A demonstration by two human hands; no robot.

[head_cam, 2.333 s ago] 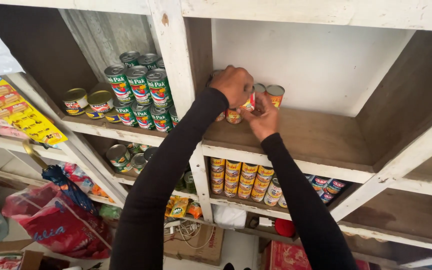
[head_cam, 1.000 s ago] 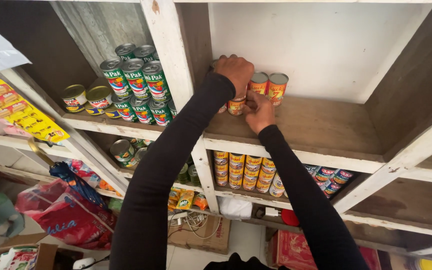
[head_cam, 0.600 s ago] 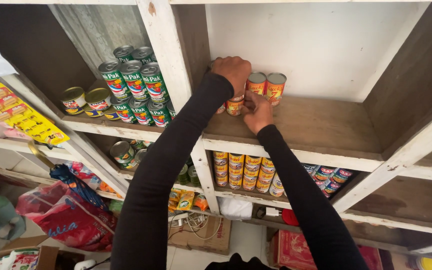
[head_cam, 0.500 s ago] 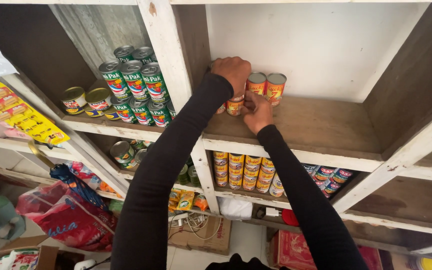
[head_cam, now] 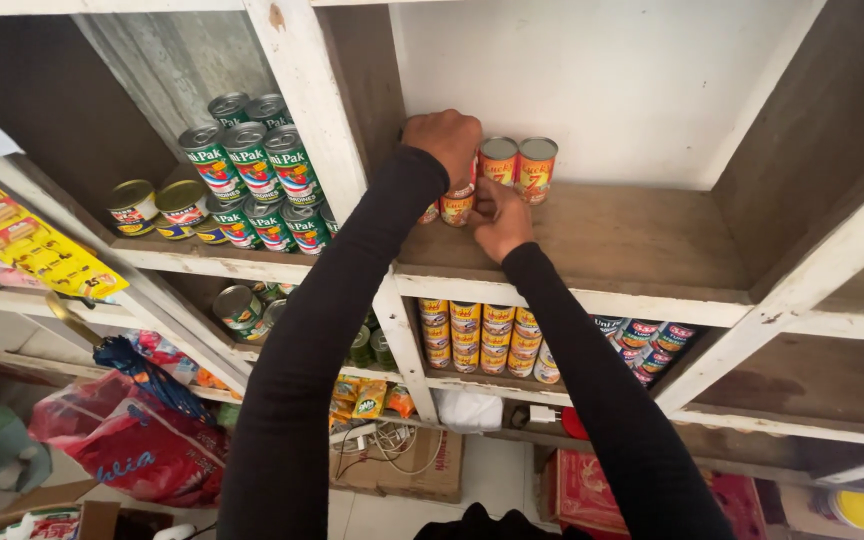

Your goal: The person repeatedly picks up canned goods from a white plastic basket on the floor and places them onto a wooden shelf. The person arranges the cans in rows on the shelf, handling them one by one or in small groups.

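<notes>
we're up at a worn white wooden shelf (head_cam: 602, 235), mostly bare. our left hand (head_cam: 444, 140) is wrapped over a stacked red can (head_cam: 462, 190), our right hand (head_cam: 497, 215) pinches the lower can (head_cam: 457, 208). two orange cans (head_cam: 517, 168) stand just beside; a nudge could topple the stack off the edge.

Your two arms, sleeved in black, bare hands at the ends.

Your left hand (head_cam: 444, 140) and your right hand (head_cam: 497, 218) wear no gloves, rings or watch that you can make out. Both arms are covered in snug black long sleeves (head_cam: 332, 330) of a smooth, stretchy-looking fabric, plain and unmarked, each ending in a simple cuff at the wrist. More dark clothing shows at the bottom edge between your arms.
</notes>
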